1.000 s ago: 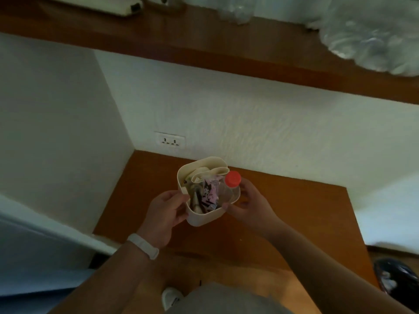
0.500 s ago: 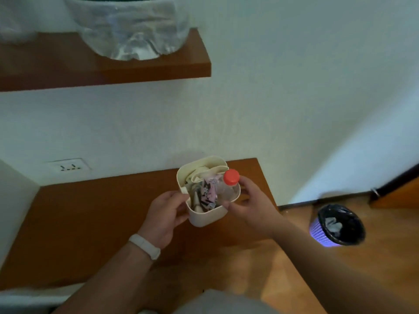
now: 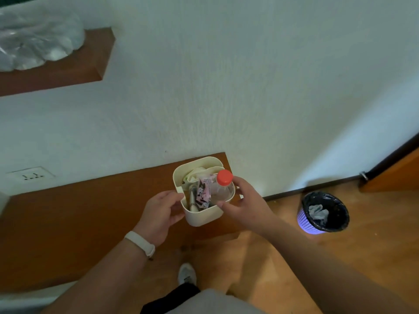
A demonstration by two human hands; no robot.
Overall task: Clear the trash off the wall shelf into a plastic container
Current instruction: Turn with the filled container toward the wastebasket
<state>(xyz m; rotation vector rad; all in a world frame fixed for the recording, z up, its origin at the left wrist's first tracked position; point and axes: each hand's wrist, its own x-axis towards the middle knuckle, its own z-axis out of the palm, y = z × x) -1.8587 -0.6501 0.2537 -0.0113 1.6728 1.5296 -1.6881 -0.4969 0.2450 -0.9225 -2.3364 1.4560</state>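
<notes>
A cream plastic container [image 3: 200,215] is held up in front of me, over the right end of a wooden desk top [image 3: 68,223]. It is stuffed with trash: a clear bottle with a red cap [image 3: 224,177], a pink wrapper [image 3: 204,191] and crumpled paper. My left hand [image 3: 161,214] grips the container's left wall, thumb at the rim. My right hand [image 3: 243,205] holds its right side, fingers curled round the wall by the bottle. The wall shelf [image 3: 68,64] is at the upper left with a clear plastic bag [image 3: 36,39] on it.
A purple waste bin [image 3: 323,213] with a black liner and some rubbish stands on the wooden floor to the right. A wall socket [image 3: 30,175] sits low on the white wall at left. A door edge [image 3: 392,168] is at far right. My shoe [image 3: 187,274] shows below.
The view has swung to the right: the shelf and socket slid left and the purple bin came nearer the middle. Both hands keep the same grip on the container.
</notes>
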